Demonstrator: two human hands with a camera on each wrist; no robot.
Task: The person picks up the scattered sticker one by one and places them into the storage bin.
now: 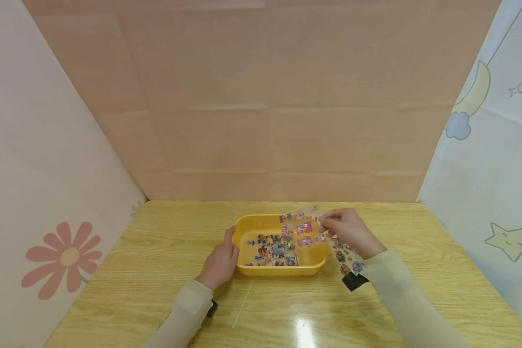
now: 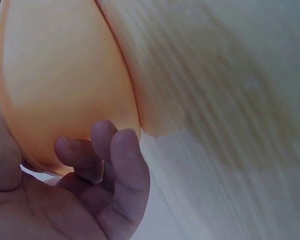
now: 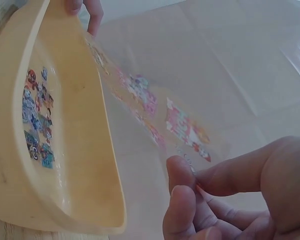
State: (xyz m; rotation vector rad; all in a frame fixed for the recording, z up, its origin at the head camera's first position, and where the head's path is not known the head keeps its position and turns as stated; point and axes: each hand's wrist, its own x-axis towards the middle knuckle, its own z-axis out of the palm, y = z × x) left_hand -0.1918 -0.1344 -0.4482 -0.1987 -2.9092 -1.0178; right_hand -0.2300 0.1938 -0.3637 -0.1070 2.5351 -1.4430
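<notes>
A yellow plastic basin (image 1: pixel 282 271) sits on the table, with sticker sheets (image 1: pixel 271 251) printed with small colourful figures lying on its floor. My left hand (image 1: pixel 219 263) grips the basin's left rim, thumb on the rim and fingers (image 2: pixel 130 170) bent against the outer wall. Above the basin's right side, my right hand (image 1: pixel 348 229) pinches a clear sticker sheet (image 1: pixel 304 227) with pink and multicoloured pictures by its right edge. That sheet hangs tilted over the basin. A second clear sticker sheet (image 1: pixel 348 256) shows just right of the basin, partly hidden by the right hand and wrist.
The wood-grain table (image 1: pixel 156 270) reaches back to a plain pinkish-tan wall sheet (image 1: pixel 265 106). Patterned side panels stand left, with a flower (image 1: pixel 69 256), and right, with a star (image 1: pixel 511 241). Black wrist devices (image 1: pixel 354 280) show at both sleeves.
</notes>
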